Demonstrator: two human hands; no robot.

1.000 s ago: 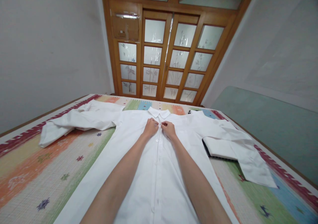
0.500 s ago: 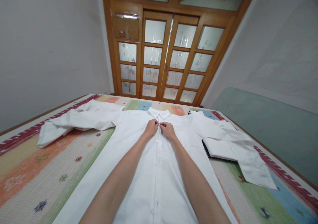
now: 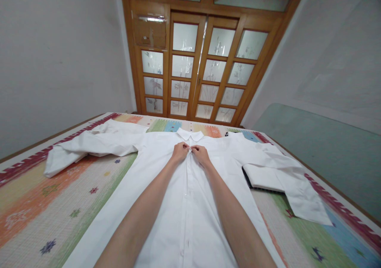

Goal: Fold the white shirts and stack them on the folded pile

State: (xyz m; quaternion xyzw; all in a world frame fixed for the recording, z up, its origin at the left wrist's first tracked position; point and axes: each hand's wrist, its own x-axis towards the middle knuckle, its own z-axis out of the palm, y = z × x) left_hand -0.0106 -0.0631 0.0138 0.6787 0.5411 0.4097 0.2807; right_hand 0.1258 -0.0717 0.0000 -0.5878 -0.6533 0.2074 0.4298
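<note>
A white button-up shirt [image 3: 166,188] lies flat, front up, on a multicoloured striped mat [image 3: 38,208], collar [image 3: 190,134] at the far end and both sleeves spread out. My left hand [image 3: 180,152] and my right hand [image 3: 201,155] meet at the button placket just below the collar. Both pinch the fabric edges together there with closed fingers. The button between the fingertips is hidden.
The left sleeve [image 3: 89,145] lies bunched toward the mat's left edge. The right sleeve [image 3: 285,173] drapes over a dark flat object [image 3: 246,178]. A wooden glazed door [image 3: 196,66] stands beyond the mat, with a green panel [image 3: 321,149] leaning at the right wall.
My hands have crept slightly up the placket toward the collar and drawn closer together. The shirt and sleeves lie as before.
</note>
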